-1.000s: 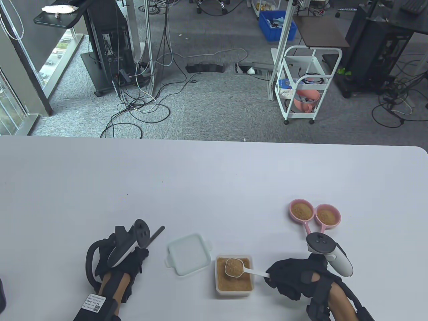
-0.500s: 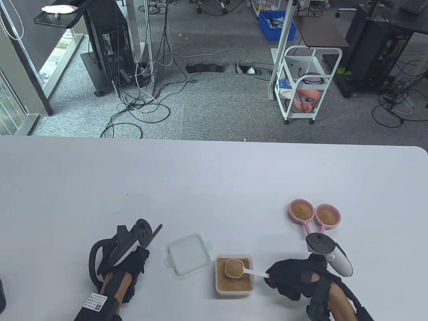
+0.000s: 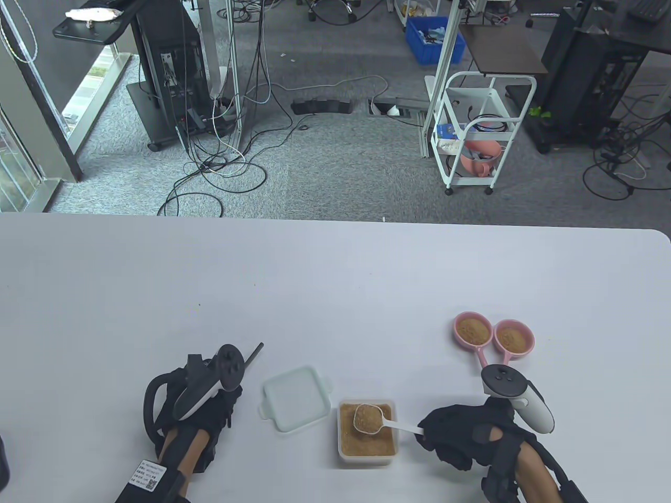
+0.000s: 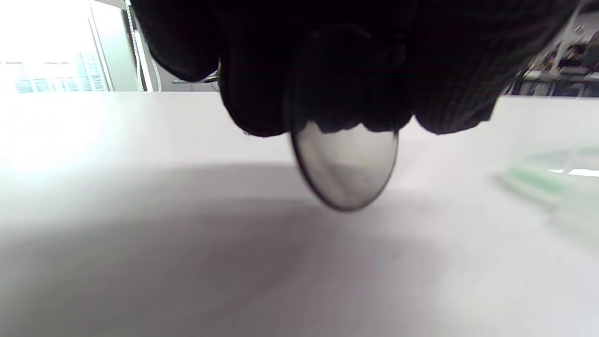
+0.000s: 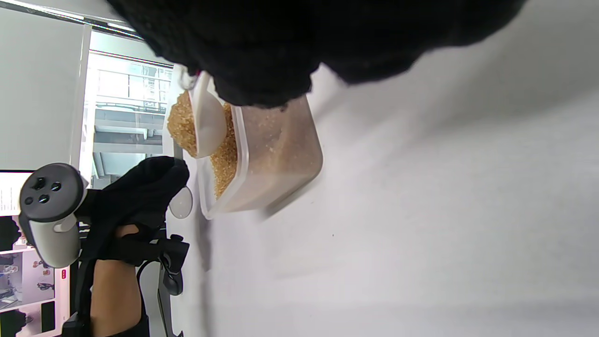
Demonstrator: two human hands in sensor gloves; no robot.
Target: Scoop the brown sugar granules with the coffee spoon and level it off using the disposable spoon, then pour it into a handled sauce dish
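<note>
My right hand (image 3: 445, 432) pinches the handle of a white coffee spoon (image 3: 368, 418) heaped with brown sugar, held just above the clear square sugar container (image 3: 367, 455). The right wrist view shows the heaped spoon (image 5: 201, 124) over the container (image 5: 271, 159). My left hand (image 3: 215, 408) grips a dark translucent disposable spoon; its handle (image 3: 256, 354) pokes out toward the far right. Its bowl (image 4: 346, 173) hangs below my fingers (image 4: 262, 93), just over the table. Two pink handled sauce dishes (image 3: 473, 330) (image 3: 515, 338), both holding sugar, sit at the far right.
The container's pale lid (image 3: 296, 398) lies flat between my hands, just left of the container. The white table (image 3: 335, 283) stretches far behind. The near edge is close to both wrists.
My left hand has shifted slightly right and away from me with the disposable spoon, its handle tilting more upright. The right hand and heaped coffee spoon have stayed almost still.
</note>
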